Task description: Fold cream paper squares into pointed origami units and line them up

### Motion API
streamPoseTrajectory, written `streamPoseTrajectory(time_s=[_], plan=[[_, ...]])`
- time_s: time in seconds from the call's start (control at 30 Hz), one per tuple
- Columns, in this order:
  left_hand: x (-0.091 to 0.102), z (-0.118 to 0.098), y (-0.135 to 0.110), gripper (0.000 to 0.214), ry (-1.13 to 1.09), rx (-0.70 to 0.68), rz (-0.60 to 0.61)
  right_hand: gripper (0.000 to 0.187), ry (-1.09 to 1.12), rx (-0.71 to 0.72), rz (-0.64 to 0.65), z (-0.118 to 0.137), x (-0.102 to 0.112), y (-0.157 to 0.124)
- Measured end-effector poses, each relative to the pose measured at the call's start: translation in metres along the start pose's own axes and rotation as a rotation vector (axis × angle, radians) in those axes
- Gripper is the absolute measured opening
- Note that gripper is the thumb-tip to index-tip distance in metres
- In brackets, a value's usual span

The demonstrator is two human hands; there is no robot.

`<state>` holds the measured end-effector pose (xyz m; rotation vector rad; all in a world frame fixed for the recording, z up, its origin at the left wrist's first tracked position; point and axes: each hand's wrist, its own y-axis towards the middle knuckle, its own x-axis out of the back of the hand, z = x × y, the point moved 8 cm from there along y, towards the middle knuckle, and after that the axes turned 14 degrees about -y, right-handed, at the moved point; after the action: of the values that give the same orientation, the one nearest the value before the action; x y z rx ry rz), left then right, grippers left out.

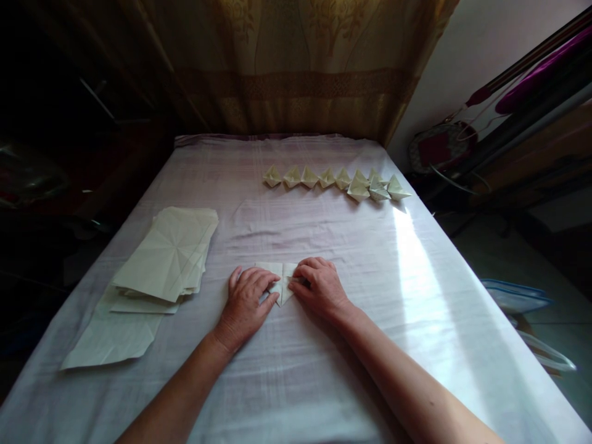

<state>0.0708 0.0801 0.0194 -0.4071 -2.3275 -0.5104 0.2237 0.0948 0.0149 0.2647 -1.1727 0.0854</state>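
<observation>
A small piece of folded cream paper [282, 279] lies on the table's white cloth [324, 234] in front of me. My left hand [247, 297] rests flat on its left side with fingers stretched out over it. My right hand [319, 285] presses on its right side with fingers curled down onto the fold. Part of the paper is hidden under both hands.
A stack of creased cream sheets [169, 256] lies at the left, with a larger sheet [111, 336] under it. A row of several folded paper shapes [337, 180] stands at the far side. A curtain hangs behind; clutter stands beyond the right edge.
</observation>
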Motion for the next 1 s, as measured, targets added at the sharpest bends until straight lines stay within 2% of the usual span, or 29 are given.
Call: streamPoseTrajectory(time_s=[0.43,1.0], plan=[[0.0002,-0.0053,-0.0007,0.012,0.004,-0.009,0.034,0.010,-0.010,-0.012,0.008,0.0006,0.0002,0.0005],[0.0001,-0.0065,0.0004,0.011,-0.021,0.015,0.039,0.007,-0.020,0.001,0.040,0.0010,-0.0015,0.0027]])
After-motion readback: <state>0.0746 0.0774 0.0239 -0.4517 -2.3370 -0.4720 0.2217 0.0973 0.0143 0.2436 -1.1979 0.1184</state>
